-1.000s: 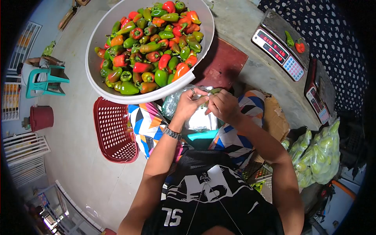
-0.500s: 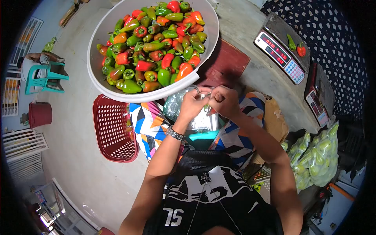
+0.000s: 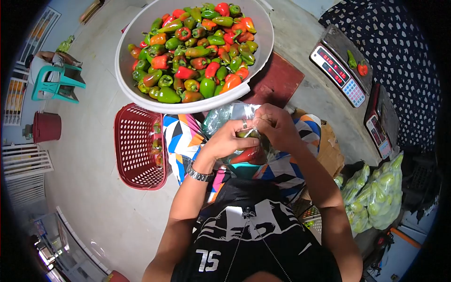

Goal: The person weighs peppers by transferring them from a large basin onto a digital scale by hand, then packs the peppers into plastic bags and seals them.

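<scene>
Low over my lap, a clear plastic bag (image 3: 252,155) holds red and green peppers. My left hand (image 3: 230,139), with a ring and a wristwatch, curls around the bag's side. At the bag's gathered top, my right hand (image 3: 278,126) pinches the plastic; the fingertips partly hide the spot. More clear plastic bags (image 3: 221,117) lie on my lap just beyond the left hand. Ahead stands a large white basin (image 3: 188,108) heaped with red, green and mixed-colour peppers (image 3: 192,61).
To the left, a red perforated basket (image 3: 123,155) contains bagged peppers (image 3: 157,145). On the right are a digital scale (image 3: 338,75) bearing two peppers, a second scale (image 3: 379,127) and bags of green produce (image 3: 385,192). A teal chair (image 3: 44,84) is far left.
The bag with peppers has come up into clear view, and my left hand has moved down around its side. My right hand remains at the top. The view has shifted slightly.
</scene>
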`<action>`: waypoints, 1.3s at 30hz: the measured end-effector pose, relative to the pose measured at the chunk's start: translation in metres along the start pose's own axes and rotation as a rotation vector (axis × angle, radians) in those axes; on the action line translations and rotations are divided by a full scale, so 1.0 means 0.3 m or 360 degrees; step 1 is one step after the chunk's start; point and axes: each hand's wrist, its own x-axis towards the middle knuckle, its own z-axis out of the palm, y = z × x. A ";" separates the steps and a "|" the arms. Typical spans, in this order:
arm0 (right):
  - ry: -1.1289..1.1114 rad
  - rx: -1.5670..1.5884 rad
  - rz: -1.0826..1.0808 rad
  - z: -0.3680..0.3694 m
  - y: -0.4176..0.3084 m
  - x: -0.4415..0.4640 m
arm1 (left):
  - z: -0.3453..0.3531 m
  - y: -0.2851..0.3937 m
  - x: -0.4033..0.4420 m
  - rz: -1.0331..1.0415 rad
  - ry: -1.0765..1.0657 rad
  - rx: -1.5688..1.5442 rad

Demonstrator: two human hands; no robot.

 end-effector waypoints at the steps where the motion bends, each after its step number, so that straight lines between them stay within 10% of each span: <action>1: -0.0004 0.0246 0.0117 0.009 -0.011 0.001 | -0.004 0.002 -0.011 0.0019 -0.0006 0.0065; 3: -0.0012 0.0744 0.0362 0.035 -0.046 -0.011 | -0.005 -0.024 -0.042 -0.0182 -0.0068 0.0043; 12: -0.0188 0.0052 0.0400 0.069 0.072 -0.014 | -0.118 -0.001 -0.402 -0.0107 -0.0126 -0.0450; 18: 0.0208 -0.0663 0.0238 0.074 0.411 -0.068 | -0.498 -0.082 -0.773 0.0170 0.1472 -0.0650; 24: 0.0171 -0.0838 -0.0083 0.255 0.453 -0.082 | -0.935 -0.839 -0.928 -0.0723 0.1938 0.0766; 26: 0.0153 -0.0835 0.0004 0.291 0.421 -0.078 | -0.751 -0.692 -0.783 -0.1276 0.1741 0.1558; 28: 0.0178 -0.0841 0.0011 0.300 0.446 -0.064 | -0.861 -1.011 -0.862 -0.1050 0.2079 0.1445; 39: 0.0563 -0.0550 -0.0109 0.167 0.354 -0.123 | -0.261 -0.033 -0.448 0.0233 0.2156 0.0749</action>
